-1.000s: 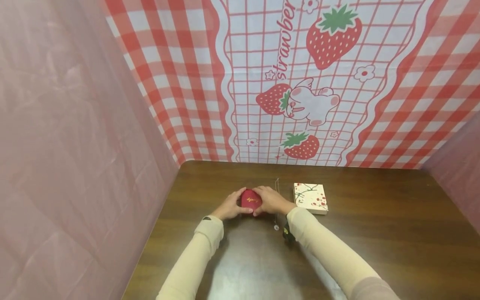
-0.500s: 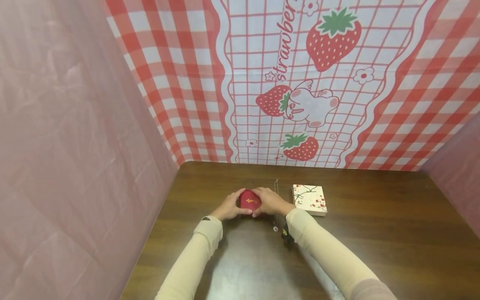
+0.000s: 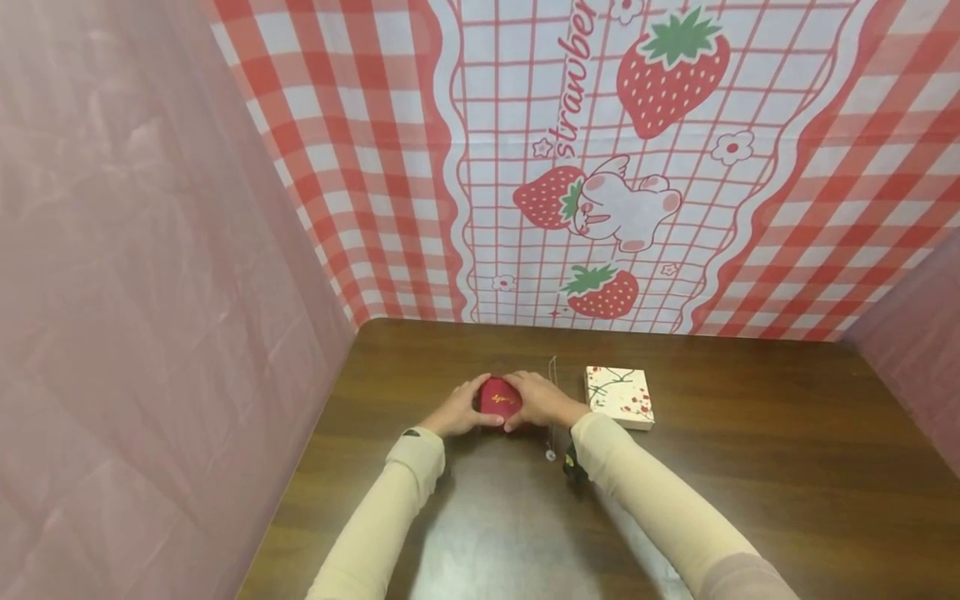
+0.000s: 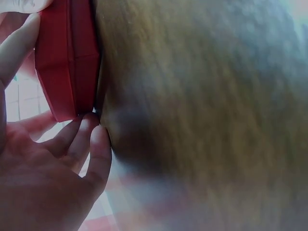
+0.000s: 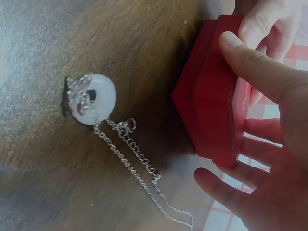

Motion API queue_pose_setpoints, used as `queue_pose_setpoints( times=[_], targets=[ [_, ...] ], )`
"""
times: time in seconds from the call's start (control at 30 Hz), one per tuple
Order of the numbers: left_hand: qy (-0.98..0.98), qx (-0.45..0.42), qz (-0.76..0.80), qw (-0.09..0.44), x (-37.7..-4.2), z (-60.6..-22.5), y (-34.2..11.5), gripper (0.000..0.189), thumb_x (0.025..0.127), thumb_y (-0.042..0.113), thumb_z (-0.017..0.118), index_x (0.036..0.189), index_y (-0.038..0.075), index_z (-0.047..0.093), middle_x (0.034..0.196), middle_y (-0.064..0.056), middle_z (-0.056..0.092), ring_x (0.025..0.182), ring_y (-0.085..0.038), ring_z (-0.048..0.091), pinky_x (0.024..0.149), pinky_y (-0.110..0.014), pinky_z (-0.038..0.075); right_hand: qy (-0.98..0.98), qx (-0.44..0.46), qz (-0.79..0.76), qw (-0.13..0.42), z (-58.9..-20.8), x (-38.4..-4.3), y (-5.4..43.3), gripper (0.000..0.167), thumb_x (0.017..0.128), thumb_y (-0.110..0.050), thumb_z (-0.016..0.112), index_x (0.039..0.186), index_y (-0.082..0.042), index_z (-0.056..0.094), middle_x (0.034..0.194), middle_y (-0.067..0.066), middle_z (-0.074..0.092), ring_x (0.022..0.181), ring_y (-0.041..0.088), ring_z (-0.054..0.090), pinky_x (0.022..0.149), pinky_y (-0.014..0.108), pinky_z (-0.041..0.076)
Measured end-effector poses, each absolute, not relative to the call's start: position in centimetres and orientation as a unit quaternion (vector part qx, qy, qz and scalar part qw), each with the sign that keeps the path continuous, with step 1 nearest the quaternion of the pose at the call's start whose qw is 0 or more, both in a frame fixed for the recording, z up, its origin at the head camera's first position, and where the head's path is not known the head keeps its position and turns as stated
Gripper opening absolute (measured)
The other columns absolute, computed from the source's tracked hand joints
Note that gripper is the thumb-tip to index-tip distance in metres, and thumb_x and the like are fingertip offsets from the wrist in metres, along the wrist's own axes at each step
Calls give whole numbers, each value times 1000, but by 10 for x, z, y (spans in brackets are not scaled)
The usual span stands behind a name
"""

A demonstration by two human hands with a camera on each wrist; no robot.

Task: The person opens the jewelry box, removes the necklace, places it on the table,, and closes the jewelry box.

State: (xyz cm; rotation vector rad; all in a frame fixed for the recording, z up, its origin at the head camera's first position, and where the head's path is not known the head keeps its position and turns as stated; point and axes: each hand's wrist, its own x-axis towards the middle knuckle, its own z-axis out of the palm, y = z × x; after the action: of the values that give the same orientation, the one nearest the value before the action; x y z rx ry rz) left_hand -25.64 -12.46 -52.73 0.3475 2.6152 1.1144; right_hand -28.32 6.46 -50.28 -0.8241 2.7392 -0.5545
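A small red jewelry box [image 3: 500, 398] with gold lettering on its lid rests on the wooden table, closed. From its left side my left hand [image 3: 459, 410] grips it, thumb at the near edge and fingers around the far side. Opposite, my right hand [image 3: 542, 402] holds the box's right side the same way. In the right wrist view the right thumb presses the box's side wall and the other fingers spread along its back. A silver chain necklace [image 5: 129, 166] with a white ring-shaped pendant [image 5: 107, 96] lies just right of the box, partly hidden under the right forearm in the head view.
A flat cream box [image 3: 619, 398] with a red-blossom print sits on the table [image 3: 750, 467] to the right of the necklace. Behind the table hangs a strawberry-print checkered cloth [image 3: 390, 167]. A pink curtain [image 3: 150, 292] borders the left side.
Both hands stay on the red jewelry box in the same place. Only a slight shift of the head view shows.
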Motion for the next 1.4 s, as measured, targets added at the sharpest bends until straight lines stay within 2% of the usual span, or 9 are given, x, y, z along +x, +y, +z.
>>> queue_pose_setpoints(
  times=[0.23,0.53,0.87,1.1,1.4],
  targets=[
    [910,122,371,139,-259,-524,-125,90,82,38,77,152,6,29,148,-23,42,135,-38,42,111,-54,37,934,-284,-186,112,-499,-285,63,89,64,-33,90,137,-1,51,134,18,57,124,35,52,107,49,43],
    [913,140,363,122,-258,-528,-120,90,83,35,76,151,1,29,155,-22,33,142,-39,33,116,-53,30,938,-286,-159,112,-498,-283,67,92,64,-38,88,139,-1,49,136,18,55,124,35,51,104,50,45],
    [912,120,367,136,-256,-527,-117,91,83,37,77,152,3,28,156,-21,33,142,-39,34,115,-54,31,938,-288,-144,126,-494,-282,72,87,69,-40,86,140,-5,49,135,18,53,121,33,51,102,50,47],
    [912,109,369,140,-256,-525,-119,91,82,33,77,152,4,28,156,-20,32,143,-38,32,116,-54,29,934,-304,-155,103,-482,-286,79,79,71,-38,85,135,-4,54,129,19,58,116,34,55,102,50,47],
    [913,103,369,142,-254,-522,-118,90,83,33,77,152,5,28,156,-20,33,144,-38,31,117,-53,29,934,-299,-162,112,-475,-289,87,78,75,-40,81,138,-3,51,133,19,56,122,35,53,105,50,44]
  ],
)
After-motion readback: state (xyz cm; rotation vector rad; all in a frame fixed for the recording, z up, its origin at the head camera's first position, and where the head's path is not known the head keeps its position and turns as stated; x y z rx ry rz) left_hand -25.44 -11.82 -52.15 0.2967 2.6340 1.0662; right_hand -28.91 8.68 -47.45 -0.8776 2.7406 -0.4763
